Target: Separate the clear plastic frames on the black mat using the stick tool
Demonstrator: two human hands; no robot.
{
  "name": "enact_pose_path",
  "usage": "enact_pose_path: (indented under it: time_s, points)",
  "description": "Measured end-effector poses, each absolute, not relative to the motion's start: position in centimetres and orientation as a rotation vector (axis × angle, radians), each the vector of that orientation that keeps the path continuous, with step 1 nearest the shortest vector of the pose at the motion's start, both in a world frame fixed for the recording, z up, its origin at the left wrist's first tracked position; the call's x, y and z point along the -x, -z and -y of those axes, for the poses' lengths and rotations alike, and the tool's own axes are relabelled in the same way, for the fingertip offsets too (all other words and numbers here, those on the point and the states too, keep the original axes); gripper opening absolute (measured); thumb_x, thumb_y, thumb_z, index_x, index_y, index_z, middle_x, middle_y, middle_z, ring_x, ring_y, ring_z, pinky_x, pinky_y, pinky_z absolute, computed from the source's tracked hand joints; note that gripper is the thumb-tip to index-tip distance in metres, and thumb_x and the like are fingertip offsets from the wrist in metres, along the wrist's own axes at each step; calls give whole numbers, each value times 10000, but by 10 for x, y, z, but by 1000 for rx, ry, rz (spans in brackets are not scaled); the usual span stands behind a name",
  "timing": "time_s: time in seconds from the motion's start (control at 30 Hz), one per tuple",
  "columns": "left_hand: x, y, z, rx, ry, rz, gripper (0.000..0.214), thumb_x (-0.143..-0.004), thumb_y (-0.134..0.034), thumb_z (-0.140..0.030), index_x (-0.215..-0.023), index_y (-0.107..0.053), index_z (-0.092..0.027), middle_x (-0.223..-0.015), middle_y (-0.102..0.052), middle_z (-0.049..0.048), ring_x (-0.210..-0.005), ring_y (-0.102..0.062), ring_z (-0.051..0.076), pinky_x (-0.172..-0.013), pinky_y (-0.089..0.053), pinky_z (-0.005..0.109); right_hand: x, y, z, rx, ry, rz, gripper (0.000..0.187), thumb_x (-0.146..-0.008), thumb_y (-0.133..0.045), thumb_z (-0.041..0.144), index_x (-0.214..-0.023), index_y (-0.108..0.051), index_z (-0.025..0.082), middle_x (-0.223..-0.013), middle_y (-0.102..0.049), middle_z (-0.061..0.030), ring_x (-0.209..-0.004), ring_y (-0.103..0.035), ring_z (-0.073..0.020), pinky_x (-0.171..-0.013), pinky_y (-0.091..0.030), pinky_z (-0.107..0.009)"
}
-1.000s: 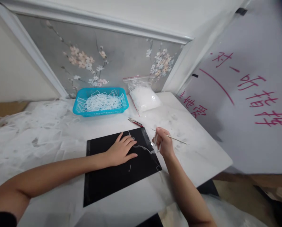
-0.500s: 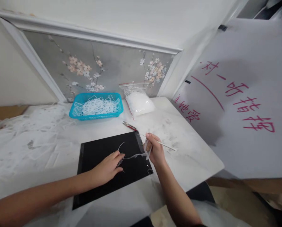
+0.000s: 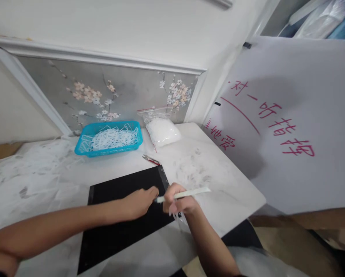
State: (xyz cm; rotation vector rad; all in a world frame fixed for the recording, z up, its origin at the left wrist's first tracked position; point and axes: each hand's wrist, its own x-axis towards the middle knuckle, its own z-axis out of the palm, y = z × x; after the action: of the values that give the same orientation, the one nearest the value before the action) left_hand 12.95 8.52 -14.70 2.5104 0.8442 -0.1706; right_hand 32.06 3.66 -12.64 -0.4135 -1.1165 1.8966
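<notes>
My right hand (image 3: 181, 202) is closed round a slim white stick-like tool (image 3: 200, 191); its dark tip points left. Translucent plastic strips (image 3: 176, 217) hang below the same hand's fingers. My left hand (image 3: 139, 203) is right by the tool's tip, its fingers pinched together above the black mat (image 3: 111, 238). What those fingers hold is hidden. Beyond the mat's far right corner lie thread snips (image 3: 151, 159) with red on the handle.
A blue basket (image 3: 109, 153) of clear plastic frame-like pieces stands at the back, beside a zip bag (image 3: 163, 132) of white material. Loose translucent pieces (image 3: 25, 184) cover the table's left side. A white board (image 3: 290, 96) with red writing borders the right.
My hands have come together; the left moved from over the mat's middle toward the right one. The white tool has turned, its tip now toward my left fingers. The camera view has shifted.
</notes>
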Motion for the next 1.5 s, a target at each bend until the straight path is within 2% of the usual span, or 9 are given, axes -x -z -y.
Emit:
enact_pose_path:
  time_s: [0.13, 0.2, 0.3, 0.37, 0.63, 0.87, 1.1, 1.27, 1.5]
  points:
    - [-193, 110, -149, -2587, -108, -682, 272, -1033, -319, -283, -1105, -556, -173, -981, -677, 79, -875, -661, 201, -760, -477, 296, -312, 120, -44, 111, -2421, 1770, 346, -631, -896, 219, -584, -567, 123, -501, -518, 51, -435, -443, -51, -459, -337, -189]
    - [-223, 90, -170, -2630, -234, -521, 258, -1013, -439, -354, -1184, -560, -204, -1157, -652, 73, -1032, -633, 191, -877, -463, 298, -304, 125, -49, 92, -2538, 1891, 371, -644, -896, 245, -592, -548, 127, -518, -506, 65, -467, -454, -44, -503, -364, -178]
    - [-248, 62, -182, -2695, -348, -294, 327, -863, -698, -446, -1119, -658, -247, -1363, -571, 57, -1244, -540, 239, -1058, -371, 354, -295, 143, -55, 383, -2489, 1643, 404, -647, -897, 254, -555, -525, 125, -492, -482, 69, -443, -392, -32, -452, -297, -171]
    - [-247, 49, -183, -2731, -421, -259, 255, -869, -692, -442, -972, -712, -209, -1358, -580, 80, -1249, -534, 282, -1097, -322, 427, -292, 156, -59, 548, -2338, 1302, 383, -678, -877, 277, -574, -540, 129, -485, -477, 64, -425, -363, -39, -425, -261, -184]
    - [-127, 74, -147, -2018, -961, -712, 227, -952, -567, -401, -1014, -643, -197, -1078, -660, 62, -1062, -613, 202, -981, -460, 359, -296, 147, -65, 591, -1903, 721, 241, -805, -776, 282, -936, -593, 194, -765, -527, 40, -744, -547, -85, -752, -443, -206]
    - [-53, 115, -84, -1586, -569, -871, 500, -896, -634, -400, -1336, -478, -219, -1259, -597, 102, -1157, -583, 227, -978, -478, 379, -271, 136, -54, 554, -1945, 680, 241, -765, -806, 291, -857, -616, 175, -692, -562, 26, -755, -604, -134, -741, -463, -255]
    - [-26, 80, -61, -1454, -649, -891, 256, -917, -609, -393, -1029, -490, -196, -900, -672, 13, -837, -635, 153, -806, -478, 301, -228, 101, -46, 610, -1868, 1023, 180, -799, -782, 271, -821, -635, 168, -679, -634, 7, -723, -610, -141, -736, -441, -280]
    - [-3, 65, -56, -1577, -672, -929, 263, -946, -575, -401, -1110, -561, -196, -953, -651, 23, -886, -602, 156, -800, -449, 280, -205, 76, -54, 655, -1832, 1155, 197, -807, -782, 282, -802, -617, 174, -703, -652, 12, -668, -583, -111, -702, -436, -261]
    - [30, 43, -54, -1680, -926, -942, 162, -989, -525, -323, -926, -608, -198, -944, -520, 14, -888, -517, 133, -816, -412, 249, -172, 50, -74, 626, -1808, 1223, 194, -809, -781, 294, -791, -627, 177, -691, -652, 22, -685, -617, -110, -678, -468, -241]
